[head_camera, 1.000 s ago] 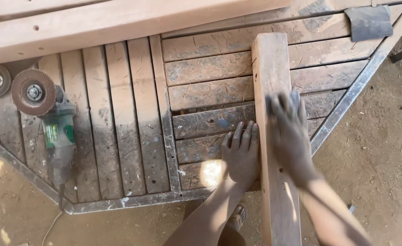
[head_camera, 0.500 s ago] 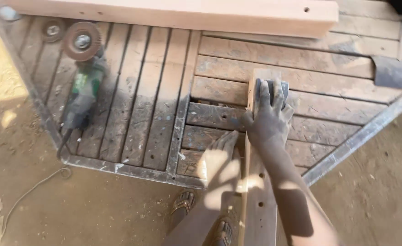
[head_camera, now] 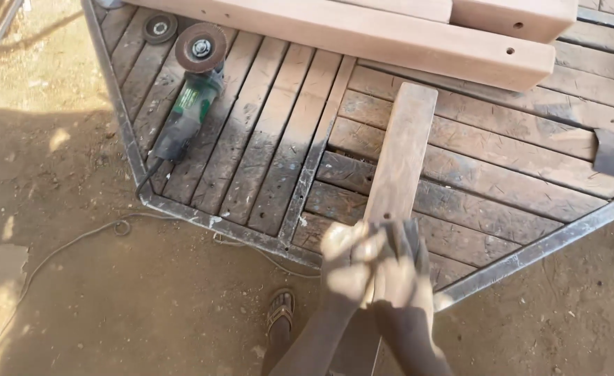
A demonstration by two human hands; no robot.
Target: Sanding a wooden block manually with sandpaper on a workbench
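One plank [head_camera: 401, 157], narrow, dusty and grey-brown with a small hole near its lower part, lies lengthwise across the slatted platform [head_camera: 265, 146], its far end short of the pale beams [head_camera: 363, 31] at the platform's far edge and its near end past the metal rim by the near corner. Both hands close around that near end: the left hand [head_camera: 345, 268] and right hand [head_camera: 401, 268] press together, blurred, fingers wrapped on the wood. A green grinder [head_camera: 185, 104] rests near the platform's left edge, a loose disc [head_camera: 159, 28] just beyond it. A sandalled foot [head_camera: 279, 313] stands on the dirt below.
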